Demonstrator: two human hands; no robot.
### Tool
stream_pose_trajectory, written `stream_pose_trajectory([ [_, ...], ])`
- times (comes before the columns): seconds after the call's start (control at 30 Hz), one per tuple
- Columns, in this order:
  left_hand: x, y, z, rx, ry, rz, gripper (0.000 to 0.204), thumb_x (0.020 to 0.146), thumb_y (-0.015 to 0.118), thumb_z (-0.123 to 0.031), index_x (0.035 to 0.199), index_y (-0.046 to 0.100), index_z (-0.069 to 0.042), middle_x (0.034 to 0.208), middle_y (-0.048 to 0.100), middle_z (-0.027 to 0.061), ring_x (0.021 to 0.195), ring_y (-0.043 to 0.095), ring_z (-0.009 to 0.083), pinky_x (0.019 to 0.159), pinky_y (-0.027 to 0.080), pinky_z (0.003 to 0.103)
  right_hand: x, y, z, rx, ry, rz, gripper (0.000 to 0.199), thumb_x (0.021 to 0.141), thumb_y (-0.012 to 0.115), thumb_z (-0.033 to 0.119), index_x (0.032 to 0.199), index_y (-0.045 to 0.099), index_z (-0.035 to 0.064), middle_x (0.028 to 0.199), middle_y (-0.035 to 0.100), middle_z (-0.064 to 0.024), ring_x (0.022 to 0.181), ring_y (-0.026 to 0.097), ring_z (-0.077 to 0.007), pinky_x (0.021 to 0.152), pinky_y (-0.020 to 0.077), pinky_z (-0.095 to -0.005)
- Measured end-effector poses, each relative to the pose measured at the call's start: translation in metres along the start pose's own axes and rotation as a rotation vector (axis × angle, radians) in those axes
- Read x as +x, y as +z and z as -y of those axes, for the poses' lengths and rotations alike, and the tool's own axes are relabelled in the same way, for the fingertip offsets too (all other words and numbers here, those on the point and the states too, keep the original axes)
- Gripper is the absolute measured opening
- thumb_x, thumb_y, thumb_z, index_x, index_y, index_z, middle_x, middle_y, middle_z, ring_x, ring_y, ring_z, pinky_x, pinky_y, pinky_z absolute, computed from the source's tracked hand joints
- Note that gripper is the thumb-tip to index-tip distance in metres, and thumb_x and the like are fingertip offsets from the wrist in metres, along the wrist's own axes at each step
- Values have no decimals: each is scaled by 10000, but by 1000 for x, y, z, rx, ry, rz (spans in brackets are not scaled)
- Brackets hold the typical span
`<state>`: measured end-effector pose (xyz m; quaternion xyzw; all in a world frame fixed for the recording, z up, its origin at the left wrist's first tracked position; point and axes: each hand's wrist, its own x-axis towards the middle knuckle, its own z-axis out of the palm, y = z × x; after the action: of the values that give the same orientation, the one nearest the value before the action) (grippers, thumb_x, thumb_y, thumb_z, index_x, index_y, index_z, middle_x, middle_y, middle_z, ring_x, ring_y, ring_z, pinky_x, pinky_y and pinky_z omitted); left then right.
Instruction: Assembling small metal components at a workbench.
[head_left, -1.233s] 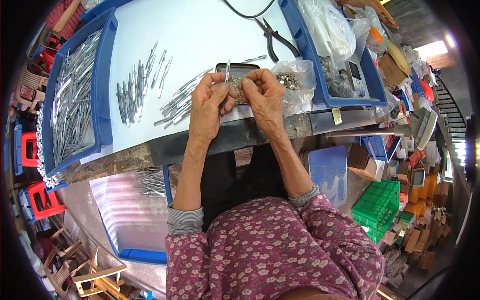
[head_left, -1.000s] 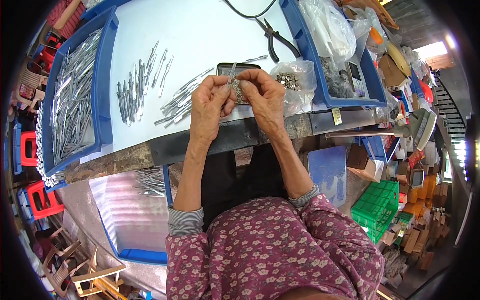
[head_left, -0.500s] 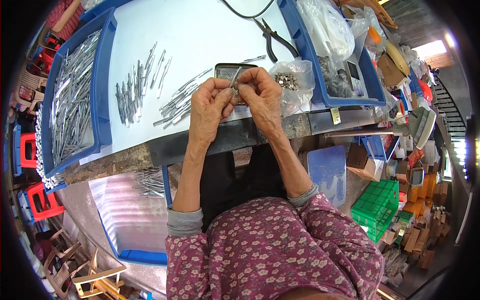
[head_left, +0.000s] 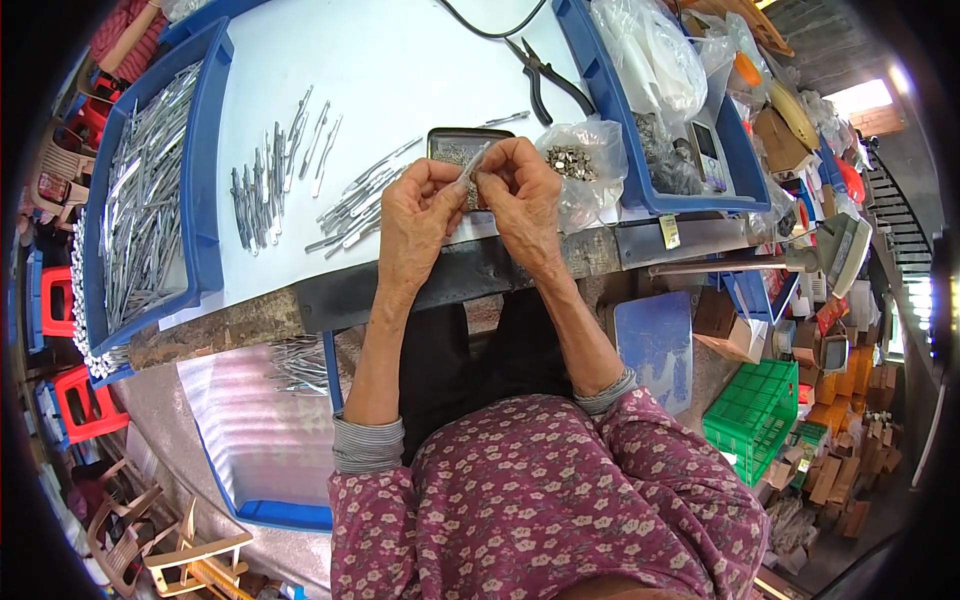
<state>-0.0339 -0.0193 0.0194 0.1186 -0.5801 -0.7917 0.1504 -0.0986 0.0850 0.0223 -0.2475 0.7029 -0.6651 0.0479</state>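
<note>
Close together above the table's front edge, my left hand (head_left: 420,208) and my right hand (head_left: 522,205) are both closed in a pinch. A thin silvery metal strip (head_left: 476,160) slants up from between my left thumb and fingertips. My right thumb and fingertips press together right beside the strip; whatever is in them is too small to make out. Just beyond my hands lies a dark-rimmed shallow tin (head_left: 437,146) of tiny metal bits, partly covered by my fingers. Right of it rests a clear plastic bag (head_left: 606,180) with small shiny metal pieces (head_left: 570,162).
Slim metal strips (head_left: 365,205) lie left of my hands, with another group (head_left: 262,195) farther left. A blue tray (head_left: 208,170) full of strips stands at the left. Black-handled pliers (head_left: 545,82) lie near a blue bin (head_left: 650,190) holding plastic bags and a phone.
My hands stay in nearly the same place. The strip between them has tilted slightly, and my right fingers have shifted a little. The rest looks the same.
</note>
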Motion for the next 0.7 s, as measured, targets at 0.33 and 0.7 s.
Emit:
stream_pose_trajectory([
  [0.33, -2, 5, 0, 63, 35, -12, 47, 811, 554, -30, 816, 556, 16, 644, 550, 13, 513, 457, 30, 447, 356, 165, 1, 2, 1, 259, 92, -23, 124, 746, 488, -73, 830, 444, 8, 699, 495, -18, 588, 470, -44, 496, 390, -177],
  [0.7, -2, 4, 5, 507, 357, -161, 53, 793, 514, 6, 838, 538, 20, 640, 547, 105, 549, 513, 161, 513, 408, 265, -1, -9, 28, 464, 258, 69, 280, 727, 441, -39, 1005, 406, -41, 814, 589, -156, 622, 523, -106, 517, 384, -208],
])
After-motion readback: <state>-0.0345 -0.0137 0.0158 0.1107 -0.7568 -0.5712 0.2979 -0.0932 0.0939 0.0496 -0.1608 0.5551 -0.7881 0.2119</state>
